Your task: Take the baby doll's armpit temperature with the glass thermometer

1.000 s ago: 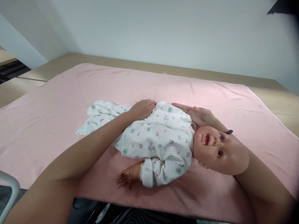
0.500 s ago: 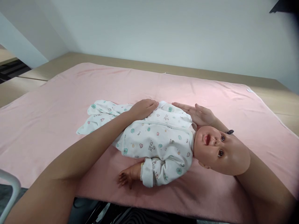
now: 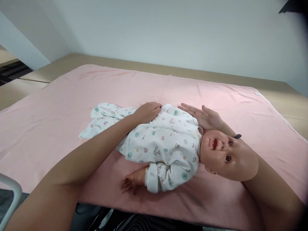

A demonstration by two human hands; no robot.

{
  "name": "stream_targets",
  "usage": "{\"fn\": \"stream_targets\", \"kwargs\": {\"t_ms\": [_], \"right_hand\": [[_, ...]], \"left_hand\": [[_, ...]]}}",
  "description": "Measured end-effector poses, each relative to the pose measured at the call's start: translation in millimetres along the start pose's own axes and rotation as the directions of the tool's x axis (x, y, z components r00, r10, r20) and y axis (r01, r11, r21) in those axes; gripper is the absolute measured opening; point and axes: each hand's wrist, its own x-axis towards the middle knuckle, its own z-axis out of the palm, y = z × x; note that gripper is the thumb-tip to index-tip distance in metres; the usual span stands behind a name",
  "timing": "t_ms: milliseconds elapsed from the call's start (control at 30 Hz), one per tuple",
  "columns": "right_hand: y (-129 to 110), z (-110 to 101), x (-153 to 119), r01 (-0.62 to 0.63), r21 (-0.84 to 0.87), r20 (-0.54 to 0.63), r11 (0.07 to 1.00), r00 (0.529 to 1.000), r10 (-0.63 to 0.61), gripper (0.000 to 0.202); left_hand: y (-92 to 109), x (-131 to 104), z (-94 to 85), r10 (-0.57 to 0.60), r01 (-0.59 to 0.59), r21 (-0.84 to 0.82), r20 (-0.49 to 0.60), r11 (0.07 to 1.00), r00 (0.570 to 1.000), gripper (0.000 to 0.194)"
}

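A baby doll (image 3: pixel 228 155) lies on its back, head to the right, in a white printed onesie (image 3: pixel 163 141). My left hand (image 3: pixel 148 112) reaches across its body and is closed around the end of its far arm, right by the sleeve cuff (image 3: pixel 166 108). The doll's far hand is hidden there. My right hand (image 3: pixel 207 117) is open, palm up and fingers stretched, beside the doll's far shoulder. My right forearm passes behind the doll's head. The doll's near arm (image 3: pixel 138 179) lies bent, its hand sticking out of a rolled-up cuff.
A pink blanket (image 3: pixel 60 102) covers most of the wooden tabletop (image 3: pixel 134 65). Behind it stands a pale wall (image 3: pixel 168 35). At the lower left is a white curved bar (image 3: pixel 15 189). Dark items are partly visible below the table's front edge.
My left hand has shifted very slightly to the left at the cuff. The fingers of my right hand have lifted and spread a little. The doll lies as before.
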Motion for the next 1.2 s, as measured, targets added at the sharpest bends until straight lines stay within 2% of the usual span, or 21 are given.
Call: {"fn": "stream_targets", "kwargs": {"t_ms": [200,667,833,1200], "right_hand": [[-3.2,1.4,-3.1,-0.071,0.13,-0.073,0.989,0.994,0.081,0.06],[2.3,4.8,-2.0,-0.024,0.077,-0.06,0.997,0.998,0.029,0.075],[-1.5,3.5,-4.4,-0.081,0.08,-0.022,0.993,0.996,0.083,0.073],[-0.7,3.0,-0.3,-0.032,0.127,-0.071,0.991,0.997,0.042,0.068]], "left_hand": [[0.2,0.1,0.0,-0.007,0.007,0.004,0.002,1.0,1.0,0.048],[4.2,-1.9,-2.2,0.021,-0.021,-0.024,0.004,0.999,1.0,0.041],[4.5,-2.1,-1.4,-0.012,0.012,0.0,-0.015,1.0,1.0,0.046],[0.8,-0.4,0.1,-0.02,0.02,-0.008,0.0,1.0,1.0,0.047]]}}
